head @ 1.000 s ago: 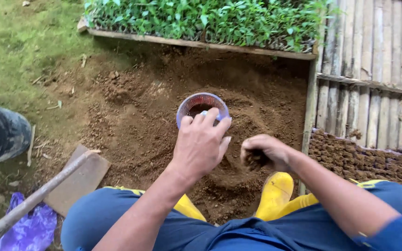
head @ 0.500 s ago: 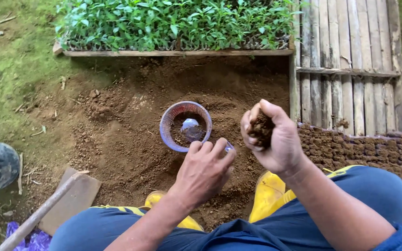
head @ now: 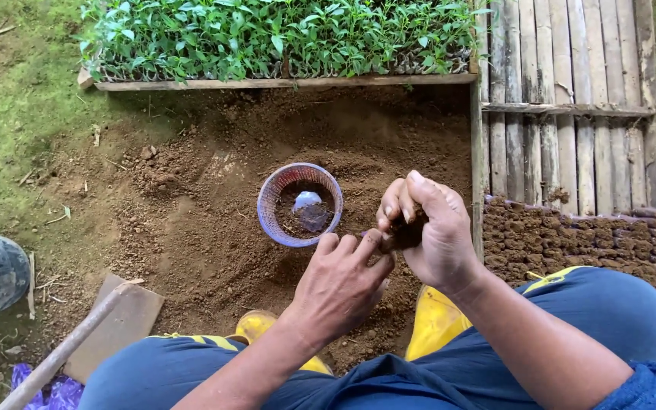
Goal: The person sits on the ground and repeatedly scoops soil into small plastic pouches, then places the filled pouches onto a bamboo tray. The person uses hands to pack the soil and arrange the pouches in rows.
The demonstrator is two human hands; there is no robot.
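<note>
Over the dug soil, my right hand clenches a crumbly soil lump; left hand pinches its end: soft, cradle underneath.

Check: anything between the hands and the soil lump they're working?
Nothing visible. The right hand cups the soil lump directly, and the left hand has its fingertips on it. The mesh basket sits apart, to the left on the soil.
</note>
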